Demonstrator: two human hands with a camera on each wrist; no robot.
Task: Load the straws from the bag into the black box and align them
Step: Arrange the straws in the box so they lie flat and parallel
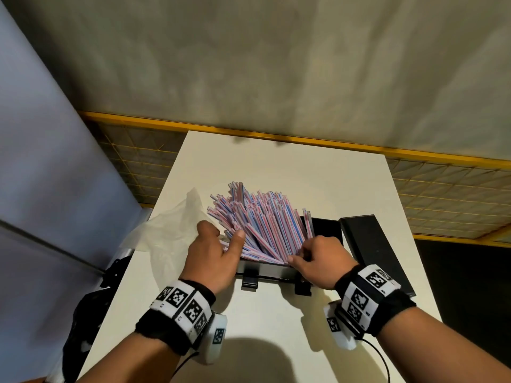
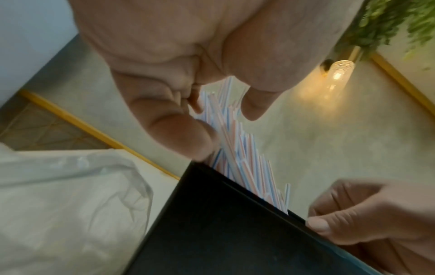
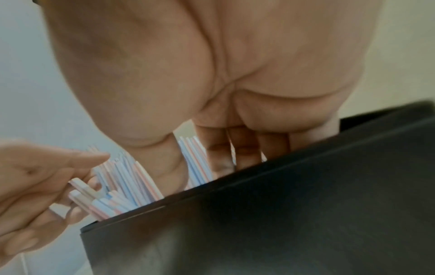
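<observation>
A big bundle of pink, blue and white striped straws (image 1: 257, 217) stands slanted in the black box (image 1: 326, 228), fanning out up and to the left with uneven ends. My left hand (image 1: 224, 236) grips the bundle's left side, thumb on top. The left wrist view shows straws (image 2: 242, 158) passing between its thumb and curled fingers (image 2: 188, 141) above the box wall (image 2: 223, 223). My right hand (image 1: 300, 254) curls into the straws at the near right, thumb along the front rim. In the right wrist view its fingers (image 3: 221, 152) reach down behind straws (image 3: 132, 182) inside the box (image 3: 259, 214).
The crumpled clear plastic bag (image 1: 166, 230) lies left of the box on the white table (image 1: 276, 172). The black lid (image 1: 370, 250) lies flat just right of the box. A yellow-framed mesh fence (image 1: 442, 183) runs behind the table. Black gear sits off the table's left edge.
</observation>
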